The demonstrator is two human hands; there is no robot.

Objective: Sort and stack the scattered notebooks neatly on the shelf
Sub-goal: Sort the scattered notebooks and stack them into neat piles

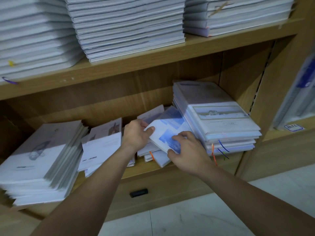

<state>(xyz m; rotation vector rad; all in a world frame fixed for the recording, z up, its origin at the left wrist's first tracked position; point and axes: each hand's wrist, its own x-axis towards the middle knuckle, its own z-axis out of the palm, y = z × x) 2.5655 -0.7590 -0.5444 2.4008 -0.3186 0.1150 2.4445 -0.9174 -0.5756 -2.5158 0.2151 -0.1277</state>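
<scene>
Two hands are gripping one blue-covered notebook [167,132], which is sitting tilted mid lower shelf [150,169], leaning toward the right stack [221,120] over a loose pile [154,157]. The left hand [136,135] is pinching the far corner, thumb on top and fingers curled behind. The right hand [187,150] is clamping the near edge, fingers bent onto the cover (thumb hooking the edge). Likely best: lifting it clear and level, squaring the edges, laying it flat on matching covers, and avoiding the orange ribbon [151,155].
</scene>
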